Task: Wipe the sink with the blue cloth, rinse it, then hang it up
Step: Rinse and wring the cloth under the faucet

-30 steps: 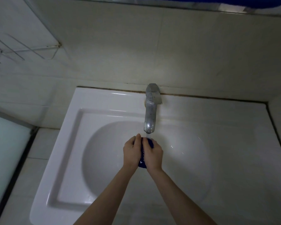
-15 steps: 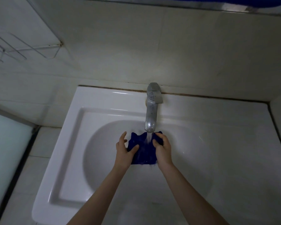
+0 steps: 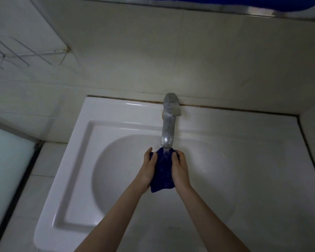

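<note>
The blue cloth [image 3: 163, 170] hangs bunched between both my hands over the bowl of the white sink [image 3: 76, 160]. My left hand [image 3: 148, 167] grips its left side, and my right hand [image 3: 179, 168] grips its right side. Water runs from the metal tap [image 3: 168, 124] straight onto the top of the cloth. The cloth's lower edge dangles below my wrists.
A wire rack [image 3: 27, 55] is fixed to the tiled wall at the upper left. A metal-edged shelf with something blue [image 3: 262, 6] runs along the top. A frosted glass panel [image 3: 5, 164] stands at the left. A tiled wall borders the sink on the right.
My hands spread the cloth wide under the tap half a second ago; now they have drawn closer together and the cloth is bunched narrower between them.
</note>
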